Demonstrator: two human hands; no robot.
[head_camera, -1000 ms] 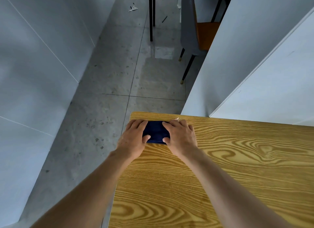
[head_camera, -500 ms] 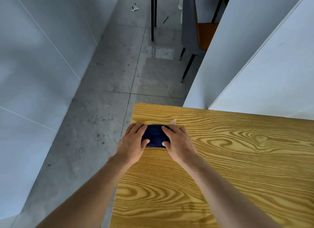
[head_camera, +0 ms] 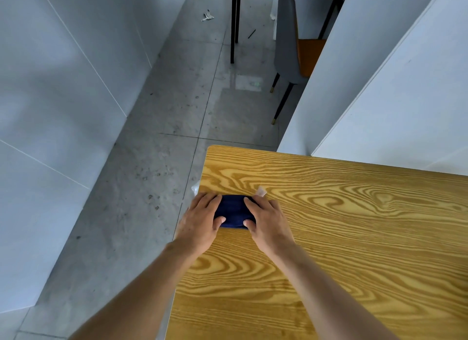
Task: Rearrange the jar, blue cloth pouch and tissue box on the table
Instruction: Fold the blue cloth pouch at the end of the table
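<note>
A dark blue cloth pouch (head_camera: pixel 233 210) lies on the yellow wood-grain table (head_camera: pixel 342 225), close to its far left corner. My left hand (head_camera: pixel 201 222) grips the pouch's left end and my right hand (head_camera: pixel 268 220) grips its right end, thumbs on the near side. A bit of clear plastic wrapping (head_camera: pixel 261 191) pokes out past my right fingers, and another bit (head_camera: pixel 195 188) shows at the table's left edge. No jar or tissue box is in view.
The table's left edge runs just under my left hand, with grey tiled floor (head_camera: pixel 152 188) beyond it. White panels (head_camera: pixel 379 99) rise behind the table's far edge. A chair with an orange seat (head_camera: pixel 307 52) stands further back.
Both hands have stayed on the pouch. More of the table beyond the pouch shows now, and the plastic bits have come into sight; the camera has also shifted.
</note>
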